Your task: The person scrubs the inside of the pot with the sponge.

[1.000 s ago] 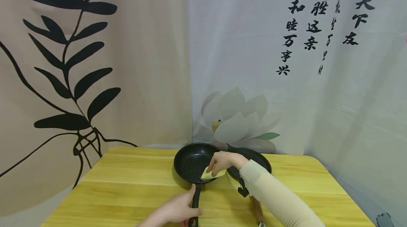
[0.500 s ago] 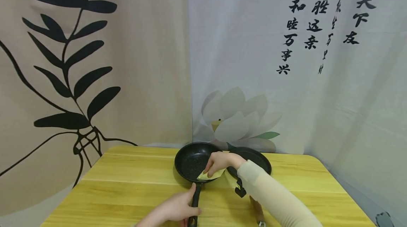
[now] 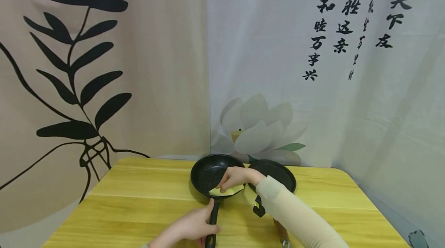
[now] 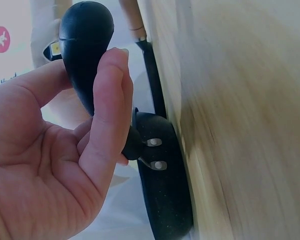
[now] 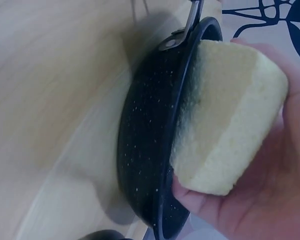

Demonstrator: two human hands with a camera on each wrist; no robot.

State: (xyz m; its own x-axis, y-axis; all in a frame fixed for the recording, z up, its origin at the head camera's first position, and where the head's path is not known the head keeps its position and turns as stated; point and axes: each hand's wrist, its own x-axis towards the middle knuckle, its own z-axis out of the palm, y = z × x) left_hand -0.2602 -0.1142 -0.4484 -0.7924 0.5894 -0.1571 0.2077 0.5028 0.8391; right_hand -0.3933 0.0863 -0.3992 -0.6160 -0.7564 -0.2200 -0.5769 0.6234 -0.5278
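A black speckled frying pan point(image 3: 208, 174) stands toward the back of the table, its black handle point(image 3: 214, 217) pointing to the near edge. My left hand point(image 3: 196, 223) grips that handle, thumb along the top; the left wrist view shows the fingers curled round the handle's underside. Inside the pan, at its near wall, my right hand point(image 3: 233, 177) holds a pale yellow sponge point(image 3: 227, 191). Seen from the right wrist, the thick sponge point(image 5: 230, 115) presses against the pan's inner rim, with my palm and fingers behind it.
A second, shallower black pan point(image 3: 276, 170) lies just right of the first, its brown wooden handle point(image 3: 281, 234) partly hidden by my right sleeve. A printed curtain point(image 3: 163, 66) hangs behind the wooden table point(image 3: 139, 201).
My right hand has slid the sponge to the left along the near inside of the pan. My left hand keeps its grip on the handle, and the pan stays nearly still.
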